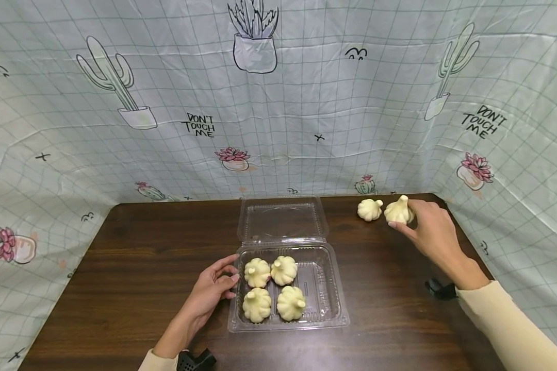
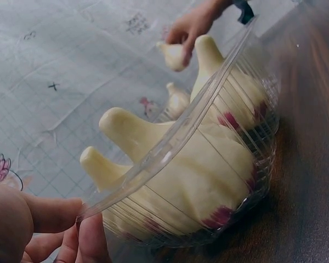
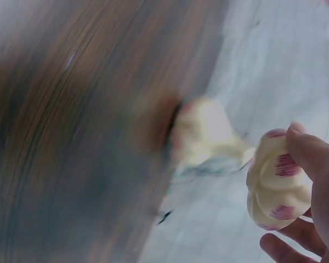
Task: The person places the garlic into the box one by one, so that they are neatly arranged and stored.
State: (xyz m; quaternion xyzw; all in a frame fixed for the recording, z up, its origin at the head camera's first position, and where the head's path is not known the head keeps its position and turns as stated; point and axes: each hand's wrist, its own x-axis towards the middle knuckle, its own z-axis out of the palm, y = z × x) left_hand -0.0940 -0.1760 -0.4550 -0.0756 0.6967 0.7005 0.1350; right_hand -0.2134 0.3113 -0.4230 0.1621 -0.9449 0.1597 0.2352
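My right hand (image 1: 430,226) pinches a garlic bulb (image 1: 397,210) between thumb and fingers at the back right of the table; purple patches show on its base in the right wrist view. Just left of it lies another garlic bulb (image 1: 369,209). A clear plastic clamshell box (image 1: 322,283) stands in front, lid (image 1: 283,220) folded back. Several garlic bulbs sit in its left and middle part, stems up, such as one bulb (image 1: 291,303) at the front. My left hand (image 1: 213,283) pinches the box's left rim (image 2: 90,211) between thumb and fingers.
The dark wooden table (image 1: 158,247) carries everything. Behind it and along both sides hangs a pale checked cloth (image 1: 283,113) printed with cacti. Dark wrist devices (image 1: 196,359) are worn on both arms.
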